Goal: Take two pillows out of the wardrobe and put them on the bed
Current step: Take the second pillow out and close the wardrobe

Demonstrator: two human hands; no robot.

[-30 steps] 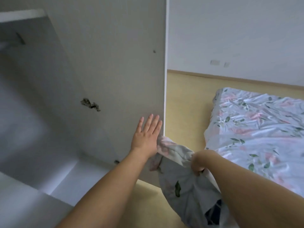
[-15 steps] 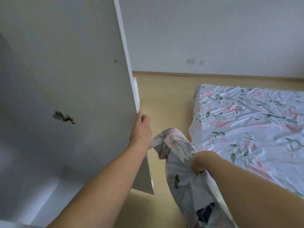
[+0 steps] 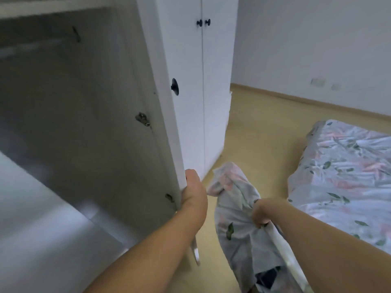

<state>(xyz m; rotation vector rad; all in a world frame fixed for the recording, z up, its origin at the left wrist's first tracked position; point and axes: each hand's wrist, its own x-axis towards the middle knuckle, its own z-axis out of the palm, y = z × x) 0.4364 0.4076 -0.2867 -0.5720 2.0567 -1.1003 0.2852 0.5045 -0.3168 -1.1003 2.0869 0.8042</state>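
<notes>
My right hand [image 3: 260, 212] grips a floral-covered pillow [image 3: 239, 216] that hangs down in front of me, above the floor. My left hand [image 3: 193, 190] grips the free edge of the white wardrobe door [image 3: 167, 106], fingers wrapped round it. The door stands partly swung, its black knob [image 3: 174, 86] facing right. The open wardrobe compartment [image 3: 63, 115] to the left looks grey and blurred; its contents cannot be made out. The bed [image 3: 347, 178], under a floral sheet, lies low at the right.
Two shut wardrobe doors [image 3: 203, 81] with black knobs stand behind the open door. Tan wooden floor [image 3: 260, 132] runs between wardrobe and bed. A white wall [image 3: 306, 39] with sockets closes the far side.
My left hand went from flat against the door's inner face to gripping its edge. The door has swung left toward the wardrobe. The view turned, showing the shut doors behind.
</notes>
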